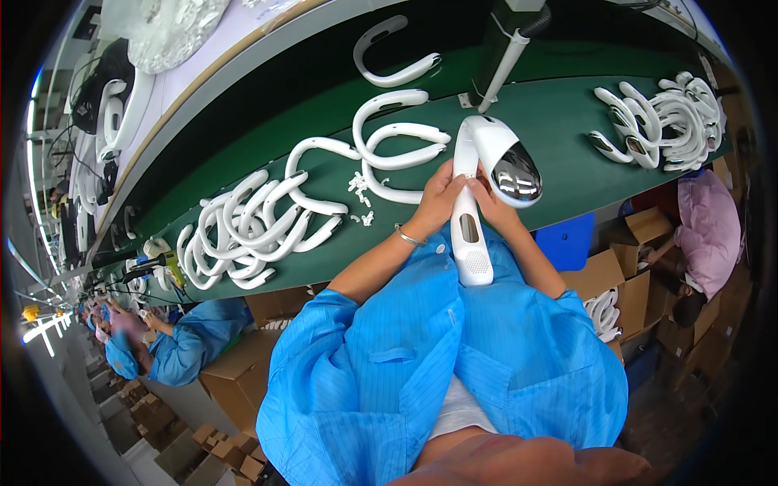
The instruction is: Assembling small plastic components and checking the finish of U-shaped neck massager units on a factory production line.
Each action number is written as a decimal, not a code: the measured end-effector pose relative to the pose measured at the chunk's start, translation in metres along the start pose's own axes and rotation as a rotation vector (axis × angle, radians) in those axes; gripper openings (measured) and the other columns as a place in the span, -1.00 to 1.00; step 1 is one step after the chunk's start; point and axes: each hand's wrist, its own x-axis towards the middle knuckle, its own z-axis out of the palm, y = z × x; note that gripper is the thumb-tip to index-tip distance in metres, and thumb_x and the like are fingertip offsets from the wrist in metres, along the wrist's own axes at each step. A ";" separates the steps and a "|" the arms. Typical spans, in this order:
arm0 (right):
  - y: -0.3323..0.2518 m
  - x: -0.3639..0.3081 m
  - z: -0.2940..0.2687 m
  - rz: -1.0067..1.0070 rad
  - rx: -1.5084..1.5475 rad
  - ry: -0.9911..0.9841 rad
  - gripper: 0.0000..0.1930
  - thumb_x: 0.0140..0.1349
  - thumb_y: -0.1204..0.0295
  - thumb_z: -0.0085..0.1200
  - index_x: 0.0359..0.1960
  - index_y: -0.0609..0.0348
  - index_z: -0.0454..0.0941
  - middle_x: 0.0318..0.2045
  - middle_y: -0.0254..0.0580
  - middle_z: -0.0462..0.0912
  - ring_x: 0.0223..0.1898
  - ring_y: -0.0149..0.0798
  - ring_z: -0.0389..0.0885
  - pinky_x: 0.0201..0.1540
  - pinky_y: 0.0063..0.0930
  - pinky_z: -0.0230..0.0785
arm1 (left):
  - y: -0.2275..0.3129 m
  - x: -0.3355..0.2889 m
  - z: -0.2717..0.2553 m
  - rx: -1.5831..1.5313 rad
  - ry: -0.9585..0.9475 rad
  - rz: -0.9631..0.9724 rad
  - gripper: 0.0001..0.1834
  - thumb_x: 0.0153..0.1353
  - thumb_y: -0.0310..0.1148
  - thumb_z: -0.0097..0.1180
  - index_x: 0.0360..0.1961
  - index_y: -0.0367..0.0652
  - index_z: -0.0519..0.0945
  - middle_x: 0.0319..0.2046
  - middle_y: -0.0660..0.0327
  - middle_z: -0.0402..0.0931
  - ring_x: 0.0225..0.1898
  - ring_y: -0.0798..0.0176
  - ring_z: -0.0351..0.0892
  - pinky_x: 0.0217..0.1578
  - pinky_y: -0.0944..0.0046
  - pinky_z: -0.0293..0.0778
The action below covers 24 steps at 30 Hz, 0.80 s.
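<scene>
At far left, we see a raised pale shelf [243, 31], its edge running diagonally above the green bench [559, 113], with a clear plastic bag [174, 31] on it. Below, a co-worker in blue [190, 344] sits beyond a brown carton [235, 373]. We next note the heap of white curved pieces [261, 241], overlapping one another and reaching close to the bench's front edge. To its right, several looser curved pieces [393, 166] extend toward the back, and small white parts [359, 185] lie scattered just beside them.

At centre, we find the white curved device [472, 251] held in both hands at the front edge, before the blue-coated torso; its dark glossy end points right. The left hand [438, 201] has its thumb and fingers clamped on the device's near arm. The right hand [496, 209] grips the same arm, thumb on top, its other fingers partly hidden. Behind the device stands a dark post [496, 57].

Rightward, we observe an open stretch of green surface, giving lateral room up to the right-hand cluster of curved pieces [681, 130]. Below the front edge are a blue bin [566, 243], an open carton [594, 275] and a person in pink [709, 223].
</scene>
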 end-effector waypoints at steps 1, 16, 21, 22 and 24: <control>0.005 -0.002 -0.010 -0.038 -0.066 -0.002 -0.53 0.04 0.43 0.24 0.02 0.24 0.45 -0.05 -0.06 0.55 -0.02 -0.17 0.52 0.06 -0.32 0.34 | -0.003 0.003 0.005 0.022 -0.004 0.023 -0.60 0.35 -0.43 -0.17 0.20 -0.24 0.27 -0.03 0.20 0.45 -0.12 0.43 0.46 -0.13 0.41 0.44; -0.003 0.003 -0.062 0.030 -0.021 0.111 -0.65 0.24 0.26 0.08 -0.06 0.26 0.48 -0.15 -0.10 0.56 -0.13 -0.16 0.51 -0.04 -0.26 0.35 | -0.029 0.041 0.063 0.214 0.119 0.098 -0.73 0.28 -0.49 -0.08 -0.01 -0.34 0.39 -0.26 0.20 0.54 -0.29 0.43 0.50 -0.25 0.42 0.45; -0.035 0.020 -0.069 0.247 0.443 0.108 -0.71 0.20 0.51 0.04 -0.04 0.34 0.46 -0.27 -0.20 0.60 -0.30 -0.41 0.56 -0.25 -0.56 0.43 | -0.036 0.070 0.061 0.232 0.114 -0.093 -0.73 0.30 -0.45 -0.10 -0.01 -0.34 0.39 -0.25 0.14 0.54 -0.29 0.35 0.54 -0.26 0.36 0.49; -0.037 0.025 -0.075 0.274 0.469 0.076 -0.72 0.21 0.51 0.01 -0.05 0.34 0.47 -0.29 -0.22 0.61 -0.33 -0.44 0.56 -0.28 -0.58 0.42 | -0.037 0.072 0.062 0.232 0.106 -0.093 -0.73 0.30 -0.45 -0.10 -0.01 -0.34 0.39 -0.25 0.14 0.54 -0.29 0.35 0.54 -0.26 0.36 0.49; -0.038 0.028 -0.086 0.313 0.480 0.028 -0.70 0.23 0.50 -0.02 -0.01 0.35 0.45 -0.27 -0.23 0.61 -0.31 -0.46 0.56 -0.30 -0.59 0.42 | -0.035 0.076 0.066 -0.054 0.073 -0.201 -0.69 0.32 -0.42 -0.12 0.05 -0.33 0.35 -0.19 0.10 0.52 -0.25 0.31 0.56 -0.23 0.33 0.52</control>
